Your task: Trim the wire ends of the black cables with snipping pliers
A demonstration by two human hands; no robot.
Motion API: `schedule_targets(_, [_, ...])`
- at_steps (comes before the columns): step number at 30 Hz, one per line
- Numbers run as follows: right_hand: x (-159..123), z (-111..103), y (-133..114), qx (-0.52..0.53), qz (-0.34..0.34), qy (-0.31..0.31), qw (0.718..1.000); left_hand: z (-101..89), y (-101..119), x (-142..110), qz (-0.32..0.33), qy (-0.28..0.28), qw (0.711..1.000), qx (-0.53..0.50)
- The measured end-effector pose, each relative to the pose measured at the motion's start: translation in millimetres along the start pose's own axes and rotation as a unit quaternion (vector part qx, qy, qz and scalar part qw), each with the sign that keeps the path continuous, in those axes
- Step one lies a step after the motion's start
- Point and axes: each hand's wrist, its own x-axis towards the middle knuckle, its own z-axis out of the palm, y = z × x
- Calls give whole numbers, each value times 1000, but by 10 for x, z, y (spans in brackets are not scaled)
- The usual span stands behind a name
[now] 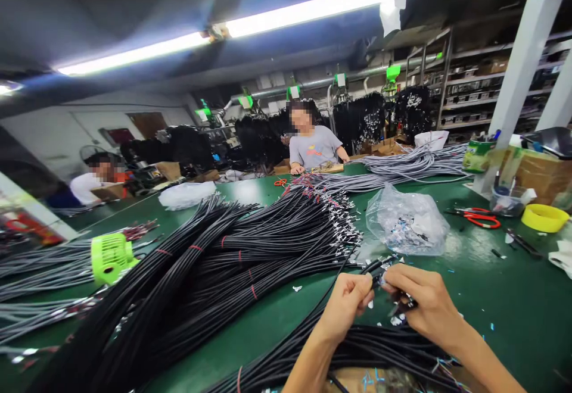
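Note:
My left hand is closed in a pinch on a black cable, near that cable's end. Close beside it, my right hand is curled shut at the same spot. Something small and dark shows under its fingers, too hidden to name. Just beyond both hands lie loose black cable ends and white scraps. Below my wrists runs a bundle of black cables. To the left spreads a large pile of black cables, tied with red bands, their stripped white ends facing right.
On the green table are a clear plastic bag of small parts, red-handled pliers, yellow tape, a green fan and grey cables. One person sits across the table, another at far left. A white post rises at right.

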Motion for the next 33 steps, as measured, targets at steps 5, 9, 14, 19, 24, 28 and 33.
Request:
schedule_targets(5, [-51,168,-15,106,121,-46,986,-39,6,-1,-2,-13,1000,13])
schedule_targets(9, [22,186,75,159,191,37,968,34,42,-9,4,-13,999,32])
schedule_targets(14, [125,-152,127,137,149,212,956,62,30,-13,14,8,999,28])
schedule_targets(19, [97,-69,114,47,113,180,976,33,7,4,22,41,999,10])
schedule_targets(24, [49,117,45,-13,79,78,994,45,32,1,30,57,998,24])
schedule_targets(28, [22,80,12,-45,60,46,996,71,42,-14,36,59,996,49])
schedule_targets(33, [-8,66,35,-74,61,65,993,97,30,-25,42,80,992,84])
